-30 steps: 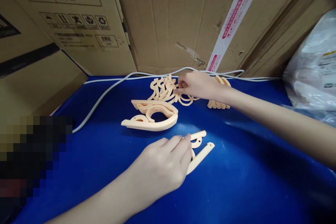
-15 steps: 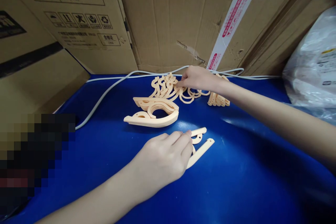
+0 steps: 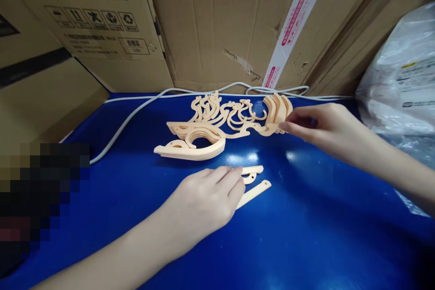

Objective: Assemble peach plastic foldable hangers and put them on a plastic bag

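While the left hand (image 3: pixel 204 201) lay flat, fingers released, on a pale orange plastic bar piece (image 3: pixel 253 193) mid-bench, the right hand (image 3: pixel 321 129) pinched a curved peach hook piece (image 3: pixel 253 130) nearer the blue bench's (image 3: pixel 306 235) far edge.

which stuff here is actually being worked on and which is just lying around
In hand:
- left hand resting on the loose flat pieces
- right hand pinching a hook piece
- pile of hook pieces
- stack of curved arms

Lying about:
- white cable
- cardboard boxes
- plastic bag
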Tool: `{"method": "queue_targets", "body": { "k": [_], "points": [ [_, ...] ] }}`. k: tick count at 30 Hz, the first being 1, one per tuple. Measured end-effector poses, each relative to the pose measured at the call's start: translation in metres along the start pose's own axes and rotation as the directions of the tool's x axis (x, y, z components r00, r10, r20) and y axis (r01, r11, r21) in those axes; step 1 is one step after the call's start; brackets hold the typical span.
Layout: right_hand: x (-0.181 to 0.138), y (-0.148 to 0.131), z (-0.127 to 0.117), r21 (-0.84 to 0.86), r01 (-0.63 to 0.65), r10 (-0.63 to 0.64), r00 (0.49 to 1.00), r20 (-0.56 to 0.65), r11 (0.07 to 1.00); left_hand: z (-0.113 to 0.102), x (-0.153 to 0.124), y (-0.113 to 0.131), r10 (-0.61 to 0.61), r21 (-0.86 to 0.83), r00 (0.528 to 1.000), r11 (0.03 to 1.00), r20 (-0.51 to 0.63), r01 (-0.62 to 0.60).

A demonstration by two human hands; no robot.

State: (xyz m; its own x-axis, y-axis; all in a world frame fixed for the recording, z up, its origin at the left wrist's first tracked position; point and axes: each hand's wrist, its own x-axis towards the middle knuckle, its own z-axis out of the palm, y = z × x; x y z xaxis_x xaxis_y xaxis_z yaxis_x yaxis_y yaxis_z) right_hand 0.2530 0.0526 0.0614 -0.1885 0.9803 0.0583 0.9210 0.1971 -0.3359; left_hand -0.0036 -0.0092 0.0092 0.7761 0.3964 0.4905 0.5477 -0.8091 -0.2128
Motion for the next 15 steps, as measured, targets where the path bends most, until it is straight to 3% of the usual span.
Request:
{"method": "queue_targets", "body": {
  "k": [10,13,15],
  "points": [
    [-0.02,0.014,0.009,0.065,-0.044,0.042,0.998,0.042,0.997,-0.004,-0.001,-0.002,0.003,-0.051,0.998,0.999,0.069,0.0],
    [-0.032,0.019,0.003,0.088,-0.102,0.086,0.98,0.177,0.991,-0.003,-0.002,-0.001,0.001,-0.043,0.998,0.999,0.069,0.002],
    [-0.039,0.02,0.0,0.193,-0.178,0.107,0.939,0.328,0.965,-0.002,-0.002,-0.001,0.003,-0.046,0.997,0.999,0.073,0.0]
  ]
}}
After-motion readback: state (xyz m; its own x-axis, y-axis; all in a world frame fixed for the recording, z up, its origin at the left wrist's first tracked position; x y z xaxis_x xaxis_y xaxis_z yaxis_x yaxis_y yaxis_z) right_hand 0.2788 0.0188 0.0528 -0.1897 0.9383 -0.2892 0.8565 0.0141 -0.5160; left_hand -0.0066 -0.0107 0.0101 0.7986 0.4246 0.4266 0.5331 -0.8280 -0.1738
